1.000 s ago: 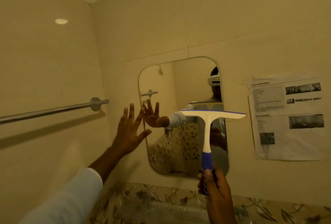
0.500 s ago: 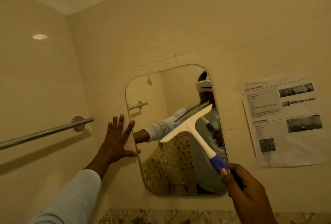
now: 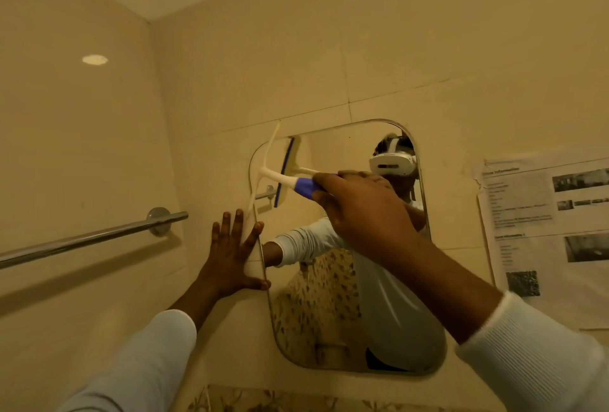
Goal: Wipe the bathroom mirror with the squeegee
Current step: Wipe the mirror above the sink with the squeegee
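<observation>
Two hands: right hand [image 3: 362, 210] grips the squeegee [image 3: 273, 176], blade upright at the upper-left corner of the mirror [image 3: 339, 151]; left hand [image 3: 230, 263] presses flat, fingers spread, at its left edge.

Long white ribbed sleeves [image 3: 543, 362]

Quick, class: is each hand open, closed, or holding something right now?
Left hand: open, fingers spread flat by the left edge of the mirror.
Right hand: holding the squeegee by its handle.
</observation>
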Demonstrator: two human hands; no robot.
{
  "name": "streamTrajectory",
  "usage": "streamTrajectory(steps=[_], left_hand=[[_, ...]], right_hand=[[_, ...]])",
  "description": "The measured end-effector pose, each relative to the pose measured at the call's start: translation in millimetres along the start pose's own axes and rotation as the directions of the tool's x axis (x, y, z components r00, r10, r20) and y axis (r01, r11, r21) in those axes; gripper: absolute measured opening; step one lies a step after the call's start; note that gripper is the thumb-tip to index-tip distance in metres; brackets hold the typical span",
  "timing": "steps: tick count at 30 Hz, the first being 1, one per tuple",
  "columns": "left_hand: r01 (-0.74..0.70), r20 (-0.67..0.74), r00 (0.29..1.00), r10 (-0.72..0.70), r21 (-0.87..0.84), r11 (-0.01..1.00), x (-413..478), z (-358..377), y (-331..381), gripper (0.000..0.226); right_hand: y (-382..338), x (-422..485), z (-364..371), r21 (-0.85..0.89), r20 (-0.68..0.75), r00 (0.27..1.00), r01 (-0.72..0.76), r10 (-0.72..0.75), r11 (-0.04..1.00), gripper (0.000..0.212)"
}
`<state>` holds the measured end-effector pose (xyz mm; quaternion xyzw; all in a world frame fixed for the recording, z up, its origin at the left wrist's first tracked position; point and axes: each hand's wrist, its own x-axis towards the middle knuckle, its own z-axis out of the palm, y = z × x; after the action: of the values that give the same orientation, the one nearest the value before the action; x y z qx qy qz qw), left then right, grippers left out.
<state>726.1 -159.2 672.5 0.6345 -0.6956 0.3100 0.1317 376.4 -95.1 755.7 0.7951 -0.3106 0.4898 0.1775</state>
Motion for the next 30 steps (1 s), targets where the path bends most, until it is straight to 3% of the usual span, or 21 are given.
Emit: streamTrajectory(steps=[4,14,23,30], left_hand=[[0.041,0.043,0.998,-0.043,0.047,0.998,2.0,-2.4,3.3,0.141],[0.076,0.055,0.995,-0.080,0.066,0.995,0.9,-4.2,9.3,0.145],[0.055,0.016,0.998,-0.056,0.055,0.997,2.5,-2.2,9.8,0.149],[0.064,0.033,0.997,-0.067,0.078,0.995,3.6,-2.2,9.3,0.149]], right_hand=[[-15.2,48.2,0.5,-0.177,0.107,0.987,0.137,-0.119,0.975,0.029],[-1.3,97.1,-23.9,-0.239,0.229,0.938,0.314,-0.261,0.919,0.037],[-5.2,86.6,-0.4,-0.216,0.257,0.915,0.368,-0.311,0.904,0.038],[-7.7,82.1,12.0,-0.196,0.261,0.926,0.326,-0.271,0.925,0.034]])
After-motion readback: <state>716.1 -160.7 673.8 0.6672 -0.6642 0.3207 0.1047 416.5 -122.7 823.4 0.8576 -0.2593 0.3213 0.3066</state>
